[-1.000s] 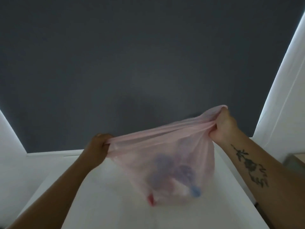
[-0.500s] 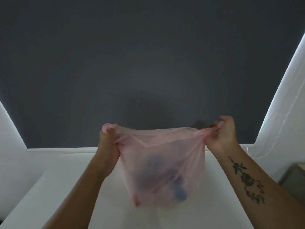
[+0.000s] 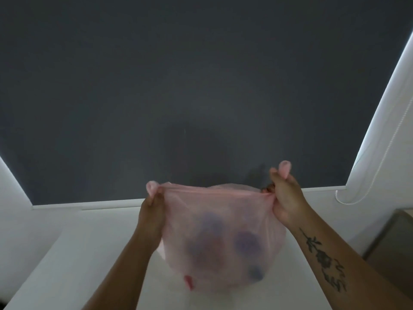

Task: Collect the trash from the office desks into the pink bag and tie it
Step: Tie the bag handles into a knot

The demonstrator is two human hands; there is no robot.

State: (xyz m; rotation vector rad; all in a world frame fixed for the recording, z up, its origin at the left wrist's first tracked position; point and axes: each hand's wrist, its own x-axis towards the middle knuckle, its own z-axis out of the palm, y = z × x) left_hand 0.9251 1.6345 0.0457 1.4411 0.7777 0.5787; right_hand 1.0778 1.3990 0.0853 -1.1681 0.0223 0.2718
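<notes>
A thin, see-through pink bag [image 3: 221, 222] hangs above the white desk [image 3: 93, 247] in the lower middle of the head view. Dim purple and blue shapes and a small red piece show through its lower part. My left hand [image 3: 152, 209] grips the bag's left top corner, and a pink tip sticks up above the fingers. My right hand [image 3: 285, 193] pinches the right top corner, with another pink tip poking out above it. The rim is stretched taut between both hands.
A dark grey partition [image 3: 190, 86] stands behind the desk. White panels flank it, and a beaded blind cord [image 3: 366, 166] hangs at the right. A brown surface [image 3: 395, 240] lies low at the right edge.
Both hands have come closer together and level, regripping the bag's corners so pink tips stick out. The bag has swung and now hangs rounder between them.
</notes>
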